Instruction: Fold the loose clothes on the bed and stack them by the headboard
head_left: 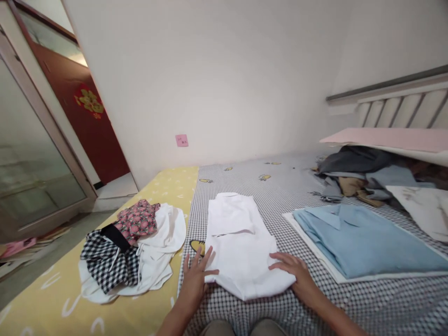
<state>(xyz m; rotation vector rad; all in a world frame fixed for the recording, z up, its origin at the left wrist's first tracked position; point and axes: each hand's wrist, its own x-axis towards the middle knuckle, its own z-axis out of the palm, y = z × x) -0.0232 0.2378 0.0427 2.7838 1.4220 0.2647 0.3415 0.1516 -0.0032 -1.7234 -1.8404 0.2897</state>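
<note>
A folded white garment (pixel 241 252) lies in front of me on the checked sheet, a flap turned over its far half; its exact kind I cannot make out. My left hand (pixel 196 275) is at its near left edge, fingers spread, the thumb lying over the cloth. At the near right edge is my right hand (pixel 291 269), its fingers stretched out onto the fabric and its thumb hidden. The garment's near edge bulges slightly in a loose point between the two hands.
On the left lie a black-and-white checked garment (pixel 101 261), a floral cloth (pixel 138 220) and white clothes (pixel 164 233). A folded blue shirt (pixel 367 242) rests on a white board at right. Behind it is a clothes heap (pixel 353 163) under a pink board (pixel 392 139).
</note>
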